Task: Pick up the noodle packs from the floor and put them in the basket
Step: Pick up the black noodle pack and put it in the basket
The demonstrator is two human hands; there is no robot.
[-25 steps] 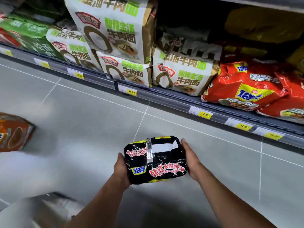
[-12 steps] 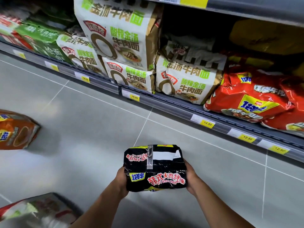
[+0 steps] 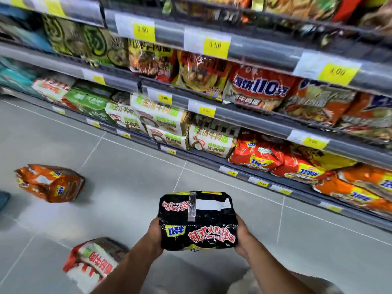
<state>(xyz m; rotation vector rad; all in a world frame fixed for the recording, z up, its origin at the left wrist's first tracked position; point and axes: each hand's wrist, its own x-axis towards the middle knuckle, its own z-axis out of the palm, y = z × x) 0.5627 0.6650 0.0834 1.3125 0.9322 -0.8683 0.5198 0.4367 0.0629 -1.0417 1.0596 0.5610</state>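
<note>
Between both hands [image 3: 156, 237], the black pack [image 3: 198, 221] has seemingly risen.

The gray floor [image 3: 131, 166] is open in the middle, from the black pack [image 3: 198, 221] held between the left hand [image 3: 156, 236] and right hand [image 3: 241, 238] up to the shelves [image 3: 254, 122]. The shelves, stuffed with bags, block the far side and the right. An orange pack [image 3: 51, 183] lies on the floor to the left. A red and white pack [image 3: 95, 262] lies just beside the left arm.
</note>
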